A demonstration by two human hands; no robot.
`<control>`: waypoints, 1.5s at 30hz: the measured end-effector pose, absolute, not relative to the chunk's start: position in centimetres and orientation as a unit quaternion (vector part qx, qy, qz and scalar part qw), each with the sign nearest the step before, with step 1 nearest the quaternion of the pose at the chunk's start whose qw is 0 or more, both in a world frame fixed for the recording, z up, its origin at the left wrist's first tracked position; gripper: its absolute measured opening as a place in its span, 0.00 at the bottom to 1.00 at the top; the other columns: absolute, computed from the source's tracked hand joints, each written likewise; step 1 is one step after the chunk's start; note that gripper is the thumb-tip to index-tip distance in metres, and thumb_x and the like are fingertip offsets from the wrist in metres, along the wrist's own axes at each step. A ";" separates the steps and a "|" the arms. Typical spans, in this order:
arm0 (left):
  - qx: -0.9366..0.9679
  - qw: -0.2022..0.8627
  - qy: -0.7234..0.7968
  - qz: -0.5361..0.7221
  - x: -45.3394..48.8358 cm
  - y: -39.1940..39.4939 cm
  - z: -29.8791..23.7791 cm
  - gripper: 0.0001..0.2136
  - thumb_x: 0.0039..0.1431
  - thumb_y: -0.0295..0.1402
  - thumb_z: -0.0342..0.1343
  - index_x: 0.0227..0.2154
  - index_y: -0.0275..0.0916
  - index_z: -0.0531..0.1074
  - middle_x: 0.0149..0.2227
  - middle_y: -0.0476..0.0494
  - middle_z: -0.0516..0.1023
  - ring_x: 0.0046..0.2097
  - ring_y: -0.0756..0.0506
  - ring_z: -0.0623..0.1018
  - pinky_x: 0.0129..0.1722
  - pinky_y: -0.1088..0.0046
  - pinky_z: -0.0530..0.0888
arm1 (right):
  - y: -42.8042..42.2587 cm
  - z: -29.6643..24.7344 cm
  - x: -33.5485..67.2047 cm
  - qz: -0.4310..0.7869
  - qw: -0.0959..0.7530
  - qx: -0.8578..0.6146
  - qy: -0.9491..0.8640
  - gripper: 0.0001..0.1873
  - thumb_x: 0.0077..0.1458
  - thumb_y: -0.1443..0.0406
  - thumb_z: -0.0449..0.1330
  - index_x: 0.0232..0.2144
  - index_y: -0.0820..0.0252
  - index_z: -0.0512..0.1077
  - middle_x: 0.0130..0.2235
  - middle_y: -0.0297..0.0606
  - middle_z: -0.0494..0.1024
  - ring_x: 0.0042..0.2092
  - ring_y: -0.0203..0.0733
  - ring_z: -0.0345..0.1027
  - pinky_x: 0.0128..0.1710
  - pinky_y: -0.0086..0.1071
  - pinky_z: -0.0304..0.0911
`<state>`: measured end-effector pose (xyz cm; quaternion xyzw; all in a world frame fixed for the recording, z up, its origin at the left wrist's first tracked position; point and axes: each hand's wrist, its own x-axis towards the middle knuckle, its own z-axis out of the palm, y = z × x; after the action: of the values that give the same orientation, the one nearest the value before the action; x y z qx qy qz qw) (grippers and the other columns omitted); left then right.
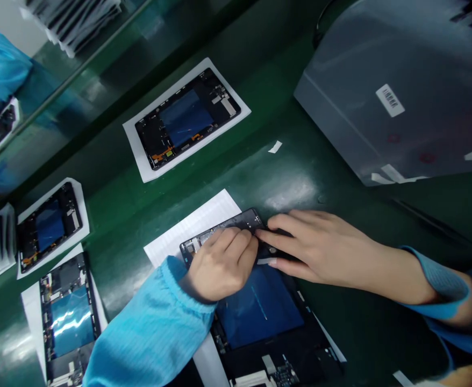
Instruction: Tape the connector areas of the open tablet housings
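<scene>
Opened tablet (262,314) on the green tabletop (113,201), with a white sheet (195,226) partly beneath. Left hand (222,263): curled over the tablet's far end; whether it pinches anything cannot be told. Right hand (320,247): fingers spread, touching that end.

No words or numbers can be read. The one clear sign is a barcode label (390,100) — a white sticker with dark vertical bars, set at a slant on the large grey casing (341,105) at the right; any characters with it are too small to tell. Lower on that casing are two faint reddish marks (427,158) — blurred past reading. Tiny pale markings on the nearest open tablet (274,309) are likewise illegible.
</scene>
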<state>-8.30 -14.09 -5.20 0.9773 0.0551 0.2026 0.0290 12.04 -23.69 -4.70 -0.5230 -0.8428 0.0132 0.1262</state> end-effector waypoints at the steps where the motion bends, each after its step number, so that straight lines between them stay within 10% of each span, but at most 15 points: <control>1: 0.977 0.031 0.060 0.203 -8.4 -14.2 -5.2 0.07 0.65 0.21 0.51 0.41 0.27 0.74 0.37 0.37 0.80 0.38 0.43 0.79 0.39 0.65 0.80 | -23.7 -4.7 11.9 0.002 0.121 -0.522 -0.845 0.20 0.66 0.57 0.50 0.49 0.63 0.72 0.40 0.42 0.73 0.37 0.40 0.66 0.34 0.35 0.62; 16: 0.971 -0.017 0.103 0.213 -8.8 -16.1 -5.5 0.10 0.66 0.25 0.51 0.45 0.24 0.74 0.43 0.34 0.80 0.43 0.41 0.79 0.41 0.64 0.79 | -24.8 -4.4 10.1 -0.121 0.072 -0.496 -0.857 0.20 0.63 0.60 0.52 0.46 0.71 0.75 0.40 0.45 0.76 0.36 0.43 0.62 0.33 0.38 0.55; 24: 0.970 -0.014 0.117 0.213 -9.0 -16.5 -6.2 0.10 0.65 0.24 0.51 0.44 0.26 0.75 0.45 0.35 0.79 0.45 0.42 0.77 0.43 0.66 0.77 | -24.2 -3.2 11.7 -0.059 0.225 -0.537 -0.811 0.12 0.59 0.68 0.58 0.45 0.65 0.74 0.39 0.39 0.77 0.37 0.36 0.70 0.36 0.30 0.65; 45: 0.953 0.059 0.172 0.241 -8.9 -17.8 -7.4 0.12 0.66 0.23 0.49 0.44 0.25 0.76 0.48 0.35 0.79 0.50 0.40 0.77 0.51 0.66 0.76 | -24.5 -2.9 6.9 -0.183 -0.066 -0.513 -0.836 0.15 0.53 0.78 0.50 0.29 0.68 0.76 0.28 0.42 0.69 0.29 0.41 0.58 0.28 0.37 0.55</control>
<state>-8.88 -17.82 -7.41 0.9532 0.1725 0.2413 0.0589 6.92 -24.51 -2.90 -0.5128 -0.8361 -0.1833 -0.0664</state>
